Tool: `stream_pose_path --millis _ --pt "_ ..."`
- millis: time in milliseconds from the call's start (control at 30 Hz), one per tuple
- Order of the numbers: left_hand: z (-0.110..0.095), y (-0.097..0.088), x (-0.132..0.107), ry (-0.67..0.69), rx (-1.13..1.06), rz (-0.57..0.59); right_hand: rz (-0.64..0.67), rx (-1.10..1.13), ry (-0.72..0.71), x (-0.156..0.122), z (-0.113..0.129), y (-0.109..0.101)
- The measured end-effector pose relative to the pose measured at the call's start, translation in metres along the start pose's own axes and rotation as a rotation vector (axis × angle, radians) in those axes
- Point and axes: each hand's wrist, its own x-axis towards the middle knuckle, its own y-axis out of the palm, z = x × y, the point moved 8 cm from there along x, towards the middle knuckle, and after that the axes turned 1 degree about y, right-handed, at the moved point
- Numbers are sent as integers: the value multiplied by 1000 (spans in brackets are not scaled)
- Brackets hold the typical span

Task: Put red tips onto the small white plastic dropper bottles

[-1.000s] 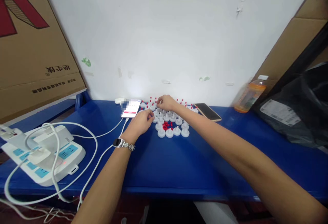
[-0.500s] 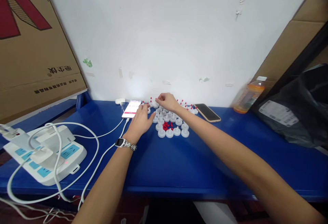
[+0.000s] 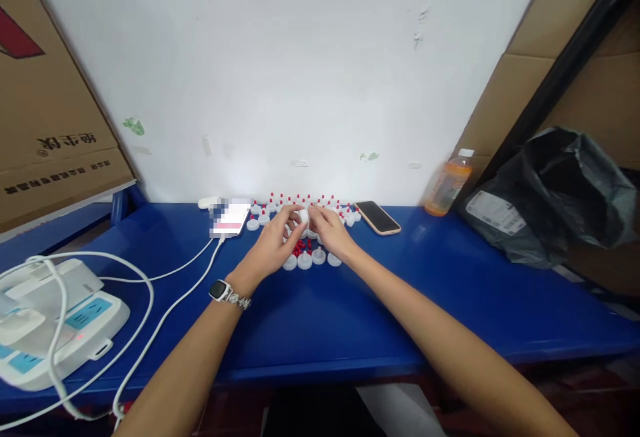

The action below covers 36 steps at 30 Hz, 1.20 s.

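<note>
Both hands meet over a cluster of small white round caps [image 3: 304,261] and tiny red pieces [image 3: 299,248] on the blue table [image 3: 350,310]. My left hand [image 3: 273,247], with a watch on its wrist, pinches one white cap [image 3: 303,215] between thumb and fingers. My right hand [image 3: 330,230] touches the same cap with pinched fingertips; whether a red piece is in them I cannot make out. A back row of white caps with red tips [image 3: 300,200] stands by the wall.
A lit phone [image 3: 230,218] on a white cable lies left of the caps, a dark phone [image 3: 377,216] right of them. An orange drink bottle [image 3: 447,184], a black bag [image 3: 545,190] and cardboard stand at the right. A white power strip [image 3: 55,320] sits front left.
My left hand lifted a white cap from the left of the cluster. My right hand came back from the far row to meet it. The view swung to the right.
</note>
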Motion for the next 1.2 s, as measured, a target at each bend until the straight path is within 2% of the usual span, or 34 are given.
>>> stream_pose_path --millis 167,333,433,567,800,900,967,1000,1033,1067,1200 --pt "-4 -3 0 36 16 -68 -29 35 -64 -5 16 4" --pt "-5 -4 2 50 -80 -115 -150 57 -66 -13 28 1" --pt "-5 -2 5 10 -246 -133 -208 28 -82 -16 34 -4" --pt "-4 2 7 -90 -486 -113 -203 -11 -97 -17 39 -5" --pt "-4 12 9 -166 -613 -107 -216 -156 -138 -19 49 -4" --pt "4 0 10 -177 -694 -184 -290 -194 -160 -20 51 -17" --pt "16 -22 8 -175 -737 -320 -376 -225 -164 -21 50 -32" --pt "21 -32 6 -174 -716 -352 -393 -245 -155 -20 48 -38" --pt "26 -39 5 -177 -658 -355 -370 -276 -142 -19 45 -40" --pt "28 -41 5 -183 -575 -301 -295 -323 -132 -16 40 -37" --pt "30 -30 3 -167 -263 -55 50 -612 -172 -11 22 -9"
